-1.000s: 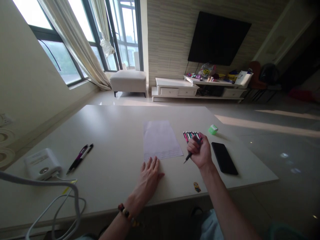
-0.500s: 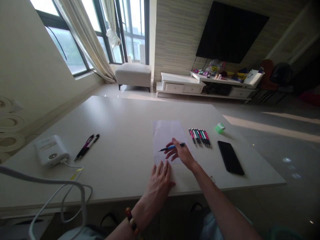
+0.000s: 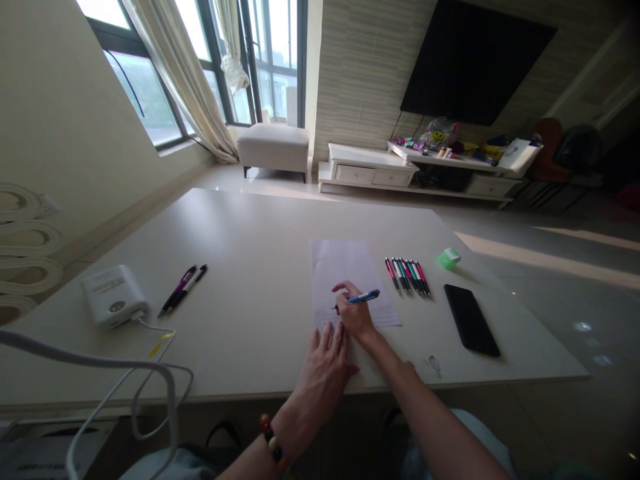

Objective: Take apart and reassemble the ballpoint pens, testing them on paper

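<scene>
In my right hand (image 3: 356, 315) is a blue pen (image 3: 364, 297), its tip pointing left and down at the lower part of a white sheet of paper (image 3: 340, 263). Faint lines of writing run along the sheet's lower portion. My left hand (image 3: 327, 360) lies flat, fingers stretched out, with its fingertips on the sheet's bottom edge. A beaded bracelet (image 3: 271, 437) circles the left wrist. Whether the pen's tip touches the paper, I cannot tell.
Right of the sheet lie a row of several pens (image 3: 407, 277), a green box (image 3: 449, 259) and a black phone (image 3: 471, 320). Two pens (image 3: 183, 291), a white power device (image 3: 114, 297) and its looping cable (image 3: 170, 387) occupy the left side of the white table (image 3: 240, 267).
My right hand has lowered toward the paper and closed more tightly around the pen, whose tip is now nearer the written lines. The left hand stays at the sheet's bottom edge.
</scene>
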{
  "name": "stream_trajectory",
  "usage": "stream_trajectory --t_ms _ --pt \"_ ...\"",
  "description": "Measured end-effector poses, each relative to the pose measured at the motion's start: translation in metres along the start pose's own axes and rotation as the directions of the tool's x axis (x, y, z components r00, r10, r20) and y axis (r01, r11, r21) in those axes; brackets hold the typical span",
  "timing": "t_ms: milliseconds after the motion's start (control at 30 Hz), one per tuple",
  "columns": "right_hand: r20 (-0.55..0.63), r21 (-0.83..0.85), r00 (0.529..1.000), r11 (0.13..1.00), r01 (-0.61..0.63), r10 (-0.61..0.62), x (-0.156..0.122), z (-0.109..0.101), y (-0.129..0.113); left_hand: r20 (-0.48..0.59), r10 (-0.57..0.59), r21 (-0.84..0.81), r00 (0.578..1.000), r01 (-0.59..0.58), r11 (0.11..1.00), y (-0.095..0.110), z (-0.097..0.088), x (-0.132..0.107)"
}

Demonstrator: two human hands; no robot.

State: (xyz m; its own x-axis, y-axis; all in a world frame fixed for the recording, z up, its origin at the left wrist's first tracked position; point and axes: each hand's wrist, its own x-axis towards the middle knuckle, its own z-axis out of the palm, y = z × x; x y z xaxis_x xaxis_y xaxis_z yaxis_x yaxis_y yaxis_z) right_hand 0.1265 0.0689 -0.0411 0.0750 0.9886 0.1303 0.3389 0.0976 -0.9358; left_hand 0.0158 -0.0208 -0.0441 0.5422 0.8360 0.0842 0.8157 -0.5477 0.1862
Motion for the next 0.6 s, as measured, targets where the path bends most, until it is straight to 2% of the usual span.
stream_trajectory --t_ms 133,233,433,600 --pt "-0.019 -0.119 0.999 0.992 0.037 -0.039 0.0010 0.0080 0.0093 0.005 0.004 -0.026 1.000 -0.003 1.000 0.0007 -0.0022 0.0001" --pt "-0.010 -0.111 1.000 0.994 0.006 -0.007 0.0011 0.0099 0.0113 0.009 -0.004 -0.040 1.000 0.004 0.999 0.0021 -0.0026 0.0008" --pt "-0.004 -0.152 0.999 0.987 0.042 -0.044 0.0007 0.0111 0.0106 -0.008 -0.015 -0.049 1.000 0.014 0.999 0.0038 0.0013 0.0017" --pt "0.003 -0.141 1.000 0.990 0.025 -0.025 0.0000 0.0110 0.0088 -0.003 -0.017 -0.039 1.000 0.017 0.999 0.0041 0.0005 0.0018"
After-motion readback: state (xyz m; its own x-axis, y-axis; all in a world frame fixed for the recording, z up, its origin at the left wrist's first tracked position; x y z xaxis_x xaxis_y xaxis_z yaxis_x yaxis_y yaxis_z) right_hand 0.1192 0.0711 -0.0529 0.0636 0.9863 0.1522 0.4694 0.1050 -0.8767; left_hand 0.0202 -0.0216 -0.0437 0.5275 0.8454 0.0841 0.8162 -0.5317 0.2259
